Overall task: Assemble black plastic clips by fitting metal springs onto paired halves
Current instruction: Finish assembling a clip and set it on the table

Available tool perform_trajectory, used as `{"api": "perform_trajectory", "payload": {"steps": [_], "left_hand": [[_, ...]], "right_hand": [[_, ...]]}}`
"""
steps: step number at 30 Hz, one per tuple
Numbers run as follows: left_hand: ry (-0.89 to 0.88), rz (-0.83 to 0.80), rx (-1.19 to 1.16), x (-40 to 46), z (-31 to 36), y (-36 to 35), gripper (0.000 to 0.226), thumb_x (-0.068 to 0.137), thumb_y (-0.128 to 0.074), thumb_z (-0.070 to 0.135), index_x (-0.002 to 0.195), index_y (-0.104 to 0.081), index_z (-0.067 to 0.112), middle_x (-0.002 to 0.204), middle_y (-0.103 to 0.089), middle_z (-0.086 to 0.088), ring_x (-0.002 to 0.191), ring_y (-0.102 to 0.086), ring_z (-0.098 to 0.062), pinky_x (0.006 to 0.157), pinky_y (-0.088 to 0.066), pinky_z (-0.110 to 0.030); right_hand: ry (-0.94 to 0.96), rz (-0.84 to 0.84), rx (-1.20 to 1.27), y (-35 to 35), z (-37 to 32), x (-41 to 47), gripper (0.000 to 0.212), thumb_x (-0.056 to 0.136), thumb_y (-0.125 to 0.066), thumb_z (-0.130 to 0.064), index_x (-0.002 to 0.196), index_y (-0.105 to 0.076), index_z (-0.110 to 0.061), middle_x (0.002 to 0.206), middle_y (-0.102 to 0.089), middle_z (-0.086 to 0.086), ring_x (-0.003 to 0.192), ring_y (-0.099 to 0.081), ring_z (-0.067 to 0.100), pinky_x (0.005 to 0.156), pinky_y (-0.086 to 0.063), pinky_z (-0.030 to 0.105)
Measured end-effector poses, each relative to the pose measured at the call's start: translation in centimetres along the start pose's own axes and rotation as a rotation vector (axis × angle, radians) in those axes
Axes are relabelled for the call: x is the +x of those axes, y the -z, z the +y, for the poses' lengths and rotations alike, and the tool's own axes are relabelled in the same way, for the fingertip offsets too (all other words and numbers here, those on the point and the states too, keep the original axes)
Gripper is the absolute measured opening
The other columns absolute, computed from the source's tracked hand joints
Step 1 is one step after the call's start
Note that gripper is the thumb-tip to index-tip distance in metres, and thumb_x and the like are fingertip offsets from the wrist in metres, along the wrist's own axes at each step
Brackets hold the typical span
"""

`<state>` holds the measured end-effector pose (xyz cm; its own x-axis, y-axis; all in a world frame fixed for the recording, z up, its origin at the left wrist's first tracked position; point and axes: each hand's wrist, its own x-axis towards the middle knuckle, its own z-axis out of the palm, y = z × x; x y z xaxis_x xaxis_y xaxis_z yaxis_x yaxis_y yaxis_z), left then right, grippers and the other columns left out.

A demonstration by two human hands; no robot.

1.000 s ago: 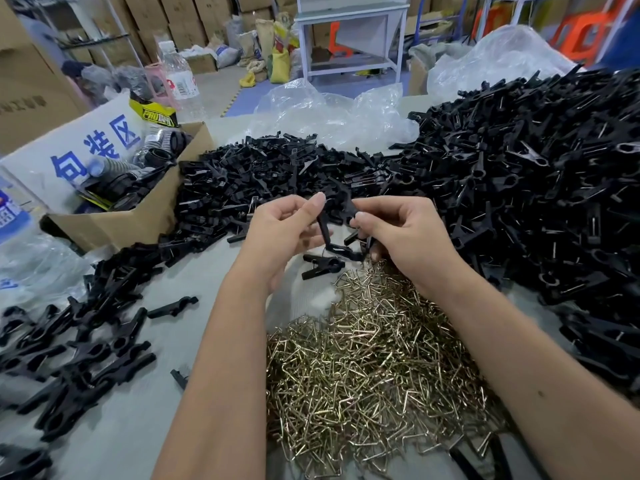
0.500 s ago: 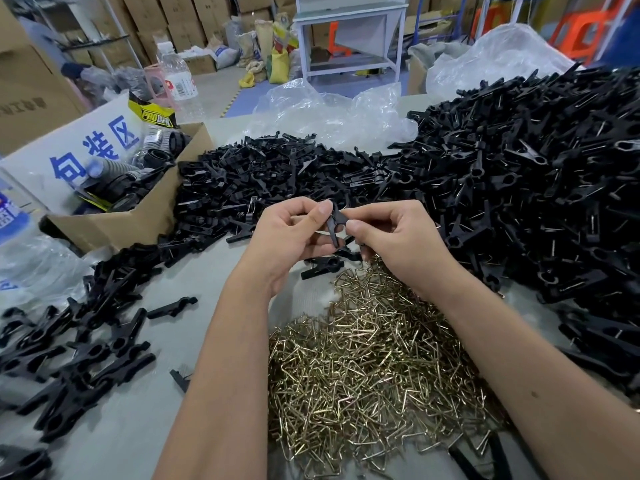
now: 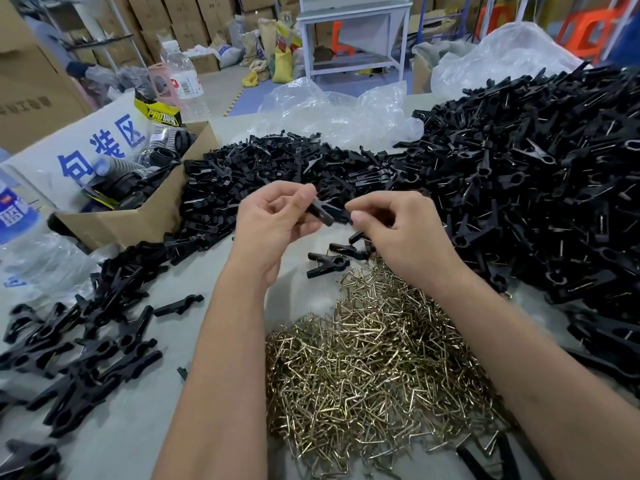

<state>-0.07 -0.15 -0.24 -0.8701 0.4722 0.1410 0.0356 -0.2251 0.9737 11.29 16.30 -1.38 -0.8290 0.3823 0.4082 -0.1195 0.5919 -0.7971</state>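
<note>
Clip halves [image 3: 327, 213] sit between both hands, held up over the counter [image 3: 138, 427] just above the far edge of the spring pile [image 3: 377, 358]. Left hand [image 3: 277, 223] pinches one end w/ thumb and forefinger; right hand [image 3: 398, 230] pinches the other end the same way, so each grip is closed on the black piece. Long axis runs roughly left-right, left end a bit farther and higher, right end dipping toward the right hand. Both hands equally close; neither is free. My read: halves are being lined up as a pair, spring not yet on. Nearest springs lie just near of the right hand, below it, so that hand looks better placed to reach down for one.

Hard to make out: whether it's one half or two already mated, since fingers cover both ends and black on black blurs the seam. Can't tell if the right hand's curled lower fingers hide a spring. One assembled clip [image 3: 325, 265] lies on the counter just under the hands. Loose halves heap [image 3: 263, 174] is far-left, big finished heap [image 3: 536, 174] right, cut off at frame edge.
</note>
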Motion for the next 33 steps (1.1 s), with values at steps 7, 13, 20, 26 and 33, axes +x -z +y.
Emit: {"api": "perform_trajectory", "payload": {"steps": [7, 13, 20, 26, 33], "left_hand": [[-0.099, 0.274, 0.014, 0.7, -0.4, 1.8, 0.007, 0.09, -0.08, 0.021, 0.085, -0.077, 0.016, 0.078, -0.054, -0.013, 0.061, -0.071, -0.016, 0.061, -0.058, -0.021], [-0.077, 0.337, 0.027, 0.9, -0.6, 1.7, 0.014, 0.089, -0.08, 0.021, 0.082, -0.073, 0.011, 0.061, -0.065, 0.003, 0.056, -0.066, -0.008, 0.058, -0.054, -0.018], [-0.103, 0.386, -0.033, 0.8, -0.5, 1.7, 0.017, 0.088, -0.082, 0.019, 0.074, -0.073, 0.014, 0.062, -0.064, 0.003, 0.061, -0.068, -0.01, 0.064, -0.056, -0.019], [-0.151, 0.433, -0.13, 0.8, -0.1, 2.1, 0.021, 0.086, -0.083, 0.013, 0.067, -0.076, 0.019, 0.066, -0.068, 0.0, 0.066, -0.07, -0.014, 0.069, -0.057, -0.021], [-0.137, 0.369, -0.115, 0.7, -0.3, 1.9, 0.008, 0.083, -0.082, -0.001, 0.085, -0.077, 0.004, 0.071, -0.074, -0.002, 0.069, -0.071, -0.013, 0.077, -0.059, -0.023]], "right_hand": [[0.147, -0.559, -0.743, -2.1, -2.2, 2.4, 0.044, 0.101, -0.063, -0.016, 0.14, -0.061, -0.035, 0.129, -0.064, -0.008, 0.129, -0.042, 0.021, 0.105, -0.04, 0.045], [-0.002, -0.682, -0.642, -3.3, -3.4, 3.6, 0.031, 0.092, -0.076, -0.042, 0.12, -0.07, -0.032, 0.089, -0.064, -0.017, 0.095, -0.054, 0.013, 0.096, -0.029, 0.042], [-0.001, -0.656, -0.639, -4.4, -4.4, 2.2, 0.011, 0.099, -0.068, -0.034, 0.091, -0.071, -0.026, 0.099, -0.069, -0.007, 0.114, -0.056, 0.026, 0.106, -0.032, 0.049], [-0.023, -0.549, -0.533, -3.0, -4.5, 2.7, 0.015, 0.1, -0.066, -0.018, 0.113, -0.075, -0.018, 0.108, -0.071, -0.004, 0.104, -0.067, 0.018, 0.092, -0.054, 0.032], [-0.029, -0.723, -0.739, -3.0, -4.7, 2.7, 0.029, 0.093, -0.071, -0.013, 0.119, -0.065, -0.023, 0.095, -0.057, -0.01, 0.099, -0.054, 0.02, 0.098, -0.042, 0.037]]}}
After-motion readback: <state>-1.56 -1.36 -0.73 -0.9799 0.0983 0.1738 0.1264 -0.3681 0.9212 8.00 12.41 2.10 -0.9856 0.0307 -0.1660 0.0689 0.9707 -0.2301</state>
